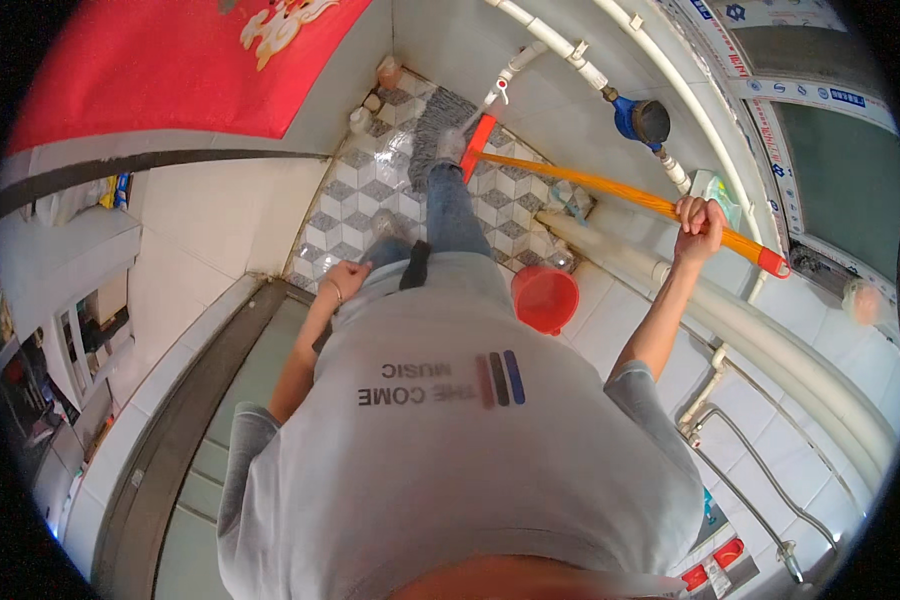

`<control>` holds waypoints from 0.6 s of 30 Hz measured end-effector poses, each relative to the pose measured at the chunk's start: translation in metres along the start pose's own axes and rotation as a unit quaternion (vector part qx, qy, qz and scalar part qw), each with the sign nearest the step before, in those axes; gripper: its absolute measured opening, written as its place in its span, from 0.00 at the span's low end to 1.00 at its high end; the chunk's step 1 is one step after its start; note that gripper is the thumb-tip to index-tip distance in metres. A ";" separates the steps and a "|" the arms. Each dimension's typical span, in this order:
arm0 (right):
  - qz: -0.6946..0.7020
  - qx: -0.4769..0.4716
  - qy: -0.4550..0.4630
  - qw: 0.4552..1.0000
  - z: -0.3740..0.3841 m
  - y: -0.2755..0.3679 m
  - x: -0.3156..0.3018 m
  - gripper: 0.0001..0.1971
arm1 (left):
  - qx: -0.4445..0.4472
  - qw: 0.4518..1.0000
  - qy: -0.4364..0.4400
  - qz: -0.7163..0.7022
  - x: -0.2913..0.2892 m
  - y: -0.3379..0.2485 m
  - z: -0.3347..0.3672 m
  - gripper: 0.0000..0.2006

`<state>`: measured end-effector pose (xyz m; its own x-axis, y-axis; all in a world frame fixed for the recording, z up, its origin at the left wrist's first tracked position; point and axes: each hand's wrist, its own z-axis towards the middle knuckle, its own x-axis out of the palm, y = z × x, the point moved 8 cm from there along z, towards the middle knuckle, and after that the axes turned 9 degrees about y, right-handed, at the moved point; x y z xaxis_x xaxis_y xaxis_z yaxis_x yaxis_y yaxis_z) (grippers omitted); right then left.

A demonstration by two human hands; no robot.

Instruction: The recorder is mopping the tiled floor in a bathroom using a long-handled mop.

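Observation:
A mop with an orange handle (590,182) slants across the upper right, and my right hand (703,228) is wrapped round it near its red end cap. At the far end is the mop's red crossbar (479,145), beside spread dark grey strands (433,122) on the floor. My right foot (452,147) rests on or over the strands, close to the crossbar. Down by my left thigh, my left hand (345,280) is closed with curled fingers against the jeans; what it holds, if anything, is hidden. A red bucket (546,299) stands to the right of my legs.
Wet patterned tiles (365,185) cover the floor. White pipes (660,70) with a blue water meter (640,120) run along the right wall, and thicker pipes (710,300) pass below. A red cloth (170,70) hangs upper left. Small containers (360,119) sit in the far corner.

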<state>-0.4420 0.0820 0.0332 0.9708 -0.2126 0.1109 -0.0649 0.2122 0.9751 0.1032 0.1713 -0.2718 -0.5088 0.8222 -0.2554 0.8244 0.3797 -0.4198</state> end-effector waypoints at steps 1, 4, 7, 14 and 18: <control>0.002 -0.003 -0.002 1.000 0.002 0.002 0.001 0.18 | 0.040 0.999 -0.029 0.000 -0.012 -0.011 0.006 0.25; 0.022 -0.008 -0.016 1.000 0.009 -0.003 0.008 0.17 | 0.086 0.996 0.006 0.015 -0.019 -0.035 0.040 0.20; 0.009 -0.009 -0.021 1.000 0.015 -0.004 0.025 0.18 | 0.307 0.938 0.097 -0.130 0.013 -0.085 0.060 0.20; 0.013 -0.008 -0.037 0.999 0.011 -0.001 0.030 0.18 | 0.549 0.834 0.048 0.035 0.106 -0.149 0.083 0.19; 0.011 -0.013 -0.034 0.999 0.002 -0.001 0.032 0.18 | 0.535 0.841 0.014 0.074 0.122 -0.142 0.079 0.11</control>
<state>-0.4110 0.0727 0.0360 0.9516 -0.2710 0.1453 -0.0790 0.2412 0.9673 -0.0955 0.1846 -0.3119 -0.4017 0.8421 -0.3597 0.1744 -0.3153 -0.9328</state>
